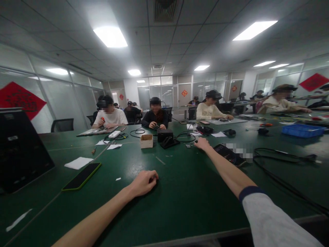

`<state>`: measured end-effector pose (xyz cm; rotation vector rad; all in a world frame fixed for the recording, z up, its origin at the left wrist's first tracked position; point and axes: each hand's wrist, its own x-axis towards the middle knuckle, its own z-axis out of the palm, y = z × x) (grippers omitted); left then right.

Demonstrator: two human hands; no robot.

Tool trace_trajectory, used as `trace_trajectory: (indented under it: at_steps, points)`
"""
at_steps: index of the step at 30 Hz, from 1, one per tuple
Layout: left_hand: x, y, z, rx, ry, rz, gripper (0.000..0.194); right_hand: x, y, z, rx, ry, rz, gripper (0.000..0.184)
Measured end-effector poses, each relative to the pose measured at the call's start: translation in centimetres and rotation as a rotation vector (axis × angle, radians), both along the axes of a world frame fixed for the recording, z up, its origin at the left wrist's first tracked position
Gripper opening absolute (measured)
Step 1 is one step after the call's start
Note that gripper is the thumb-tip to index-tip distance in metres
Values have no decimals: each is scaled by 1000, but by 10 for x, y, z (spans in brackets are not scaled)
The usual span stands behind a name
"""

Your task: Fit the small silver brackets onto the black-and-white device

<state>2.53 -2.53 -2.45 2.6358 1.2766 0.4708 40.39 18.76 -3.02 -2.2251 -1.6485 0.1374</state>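
On the green table [177, 192], my left hand [144, 183] rests with its fingers curled into a loose fist, and nothing shows in it. My right hand [203, 144] reaches far forward, fingers closed and pointing down at the tabletop. A small dark thing shows at its fingertips, too small to name. Just left of those fingertips lie some small shiny pieces [188, 145]. A dark flat packet [228, 154] lies beside my right forearm. Beyond my left hand are an open cardboard box [146, 141] and a black box-shaped device [165, 135] on a dark stand.
A green-edged phone [82, 176] and white paper [78, 163] lie left, near a black HP-marked panel [23, 151]. Black cables [280, 187] run along the right, below a blue tray [303, 130]. Several people sit across the table, one in a white shirt [113, 118].
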Motion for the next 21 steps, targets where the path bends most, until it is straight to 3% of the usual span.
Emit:
trace_trajectory:
  at_steps: [13, 21]
  points:
    - [0, 2, -2, 6, 10, -6, 17, 3, 0, 0, 51, 85, 24, 48]
    - [1, 2, -1, -1, 13, -8, 18, 18, 0, 12, -79, 442, 114, 32]
